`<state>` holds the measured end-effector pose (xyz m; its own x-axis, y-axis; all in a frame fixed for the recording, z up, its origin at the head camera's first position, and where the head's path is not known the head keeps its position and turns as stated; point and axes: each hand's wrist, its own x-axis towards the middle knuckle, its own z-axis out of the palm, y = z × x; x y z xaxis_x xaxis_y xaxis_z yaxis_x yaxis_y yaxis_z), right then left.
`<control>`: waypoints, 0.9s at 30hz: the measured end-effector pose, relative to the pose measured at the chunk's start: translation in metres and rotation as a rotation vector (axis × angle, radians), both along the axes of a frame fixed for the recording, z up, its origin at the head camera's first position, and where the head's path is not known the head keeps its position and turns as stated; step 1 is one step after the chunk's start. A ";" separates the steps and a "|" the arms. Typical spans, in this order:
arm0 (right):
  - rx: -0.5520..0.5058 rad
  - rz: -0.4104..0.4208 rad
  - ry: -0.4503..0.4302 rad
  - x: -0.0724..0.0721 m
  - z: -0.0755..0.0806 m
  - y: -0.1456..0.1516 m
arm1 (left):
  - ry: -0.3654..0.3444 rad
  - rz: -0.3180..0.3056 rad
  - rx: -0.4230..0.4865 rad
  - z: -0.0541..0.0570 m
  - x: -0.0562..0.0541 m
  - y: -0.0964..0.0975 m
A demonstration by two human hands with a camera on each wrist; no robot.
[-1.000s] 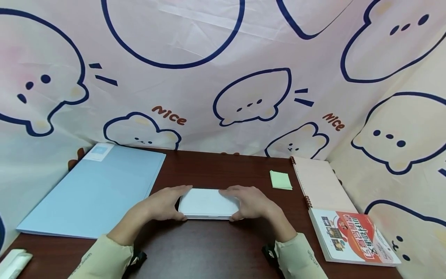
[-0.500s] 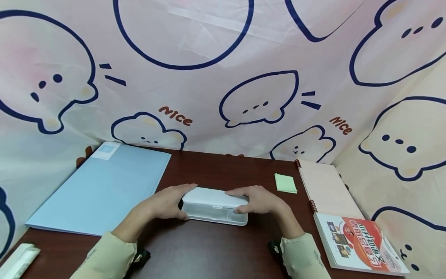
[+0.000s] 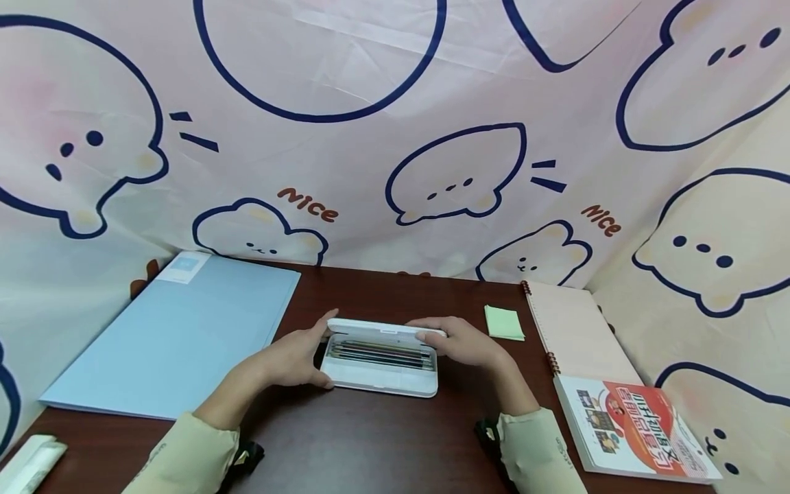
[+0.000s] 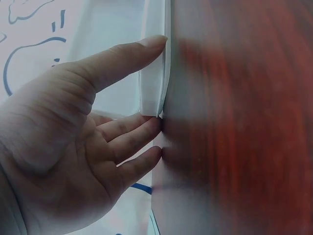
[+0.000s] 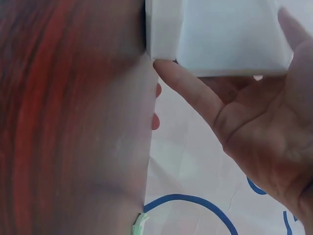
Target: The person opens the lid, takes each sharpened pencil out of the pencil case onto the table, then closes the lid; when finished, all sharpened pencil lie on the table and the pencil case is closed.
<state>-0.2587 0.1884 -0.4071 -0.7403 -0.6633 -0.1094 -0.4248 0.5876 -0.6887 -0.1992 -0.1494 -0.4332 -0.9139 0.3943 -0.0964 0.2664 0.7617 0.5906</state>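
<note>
Case [image 3: 370, 377] open on tabletop [image 3: 382, 439], apart from far edge.
I see L hand [image 3: 293, 357] w/ thumb and fingers gripping its left end; R hand [image 3: 465, 341] pinches raised lid [image 3: 379, 328] at right; pencils [image 3: 379, 355] inside.

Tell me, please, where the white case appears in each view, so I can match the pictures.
Head: white case just below and slightly left of the picture's centre.
Left wrist: white case at the top, left of centre.
Right wrist: white case at the top, right of centre.
Shared landmark: the brown table.
</note>
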 end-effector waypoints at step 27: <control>0.080 -0.343 0.431 0.018 0.038 -0.009 | 0.032 0.030 -0.098 0.009 0.006 0.007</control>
